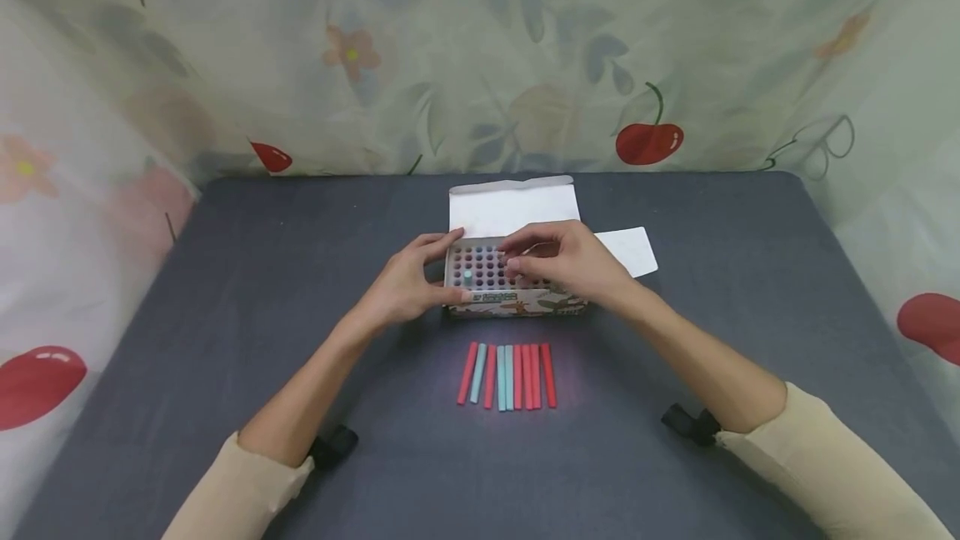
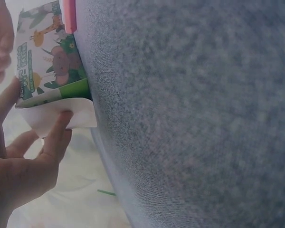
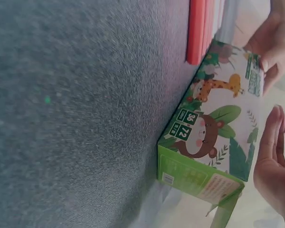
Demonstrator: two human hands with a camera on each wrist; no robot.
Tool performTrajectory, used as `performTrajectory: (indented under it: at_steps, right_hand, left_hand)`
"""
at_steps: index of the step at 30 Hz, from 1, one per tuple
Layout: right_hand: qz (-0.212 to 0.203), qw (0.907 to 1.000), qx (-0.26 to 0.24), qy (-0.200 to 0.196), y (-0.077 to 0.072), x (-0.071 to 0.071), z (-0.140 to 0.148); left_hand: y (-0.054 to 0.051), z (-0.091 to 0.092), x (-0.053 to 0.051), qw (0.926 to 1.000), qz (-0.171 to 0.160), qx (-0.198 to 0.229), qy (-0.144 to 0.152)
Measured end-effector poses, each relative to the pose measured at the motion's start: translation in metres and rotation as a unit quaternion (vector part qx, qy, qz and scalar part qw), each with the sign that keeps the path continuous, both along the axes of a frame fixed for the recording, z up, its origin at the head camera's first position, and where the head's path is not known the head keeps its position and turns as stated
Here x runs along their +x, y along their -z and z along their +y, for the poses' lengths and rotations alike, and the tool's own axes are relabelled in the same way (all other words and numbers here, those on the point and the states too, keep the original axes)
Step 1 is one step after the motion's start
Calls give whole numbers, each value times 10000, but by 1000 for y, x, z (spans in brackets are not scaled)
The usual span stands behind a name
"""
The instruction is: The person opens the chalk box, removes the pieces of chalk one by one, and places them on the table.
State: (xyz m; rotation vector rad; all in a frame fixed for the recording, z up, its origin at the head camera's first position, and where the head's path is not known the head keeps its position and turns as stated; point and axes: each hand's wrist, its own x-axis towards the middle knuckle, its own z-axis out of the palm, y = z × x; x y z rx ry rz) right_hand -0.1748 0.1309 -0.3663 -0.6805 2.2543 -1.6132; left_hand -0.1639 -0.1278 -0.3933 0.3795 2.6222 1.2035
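A patterned cardboard chalk box (image 1: 517, 304) lies with its lid raised, showing rows of round holes. One pale blue chalk stick (image 1: 467, 277) pokes up at its left end. My left hand (image 1: 408, 283) holds that end, thumb at the front edge and fingers toward the back; in the left wrist view, fingers of the left hand (image 2: 35, 154) touch the white side flap (image 2: 83, 114). Over the middle holes is my right hand (image 1: 566, 261), fingers bent down and thumb close to them. Whether it pinches a chalk is hidden. The right wrist view shows the right hand (image 3: 275, 159) beside the box.
In front of the box, several red chalk sticks (image 1: 550, 375) and pale blue chalk sticks (image 1: 477, 373) lie side by side on the dark grey table (image 1: 337, 457). The white lid (image 1: 513, 211) stands up behind; a right flap (image 1: 630, 251) sticks outward. Printed cloth (image 1: 480, 65) hangs behind.
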Motion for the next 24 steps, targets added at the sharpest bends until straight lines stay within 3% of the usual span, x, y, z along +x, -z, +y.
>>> performTrajectory:
  at_steps: [6,16,24]
  right_hand:
    - [239,9996,161,13,4,-9,-5]
    - [304,9982,519,-77,17,-18,-15]
    - [523,9918,935,-691,18,-26,-30]
  left_hand:
    - [-1,0,0,10000,31,25,25]
    - [-1,-1,1,10000,12,78,37]
    - [-1,-1,-1,9997,34,231,99]
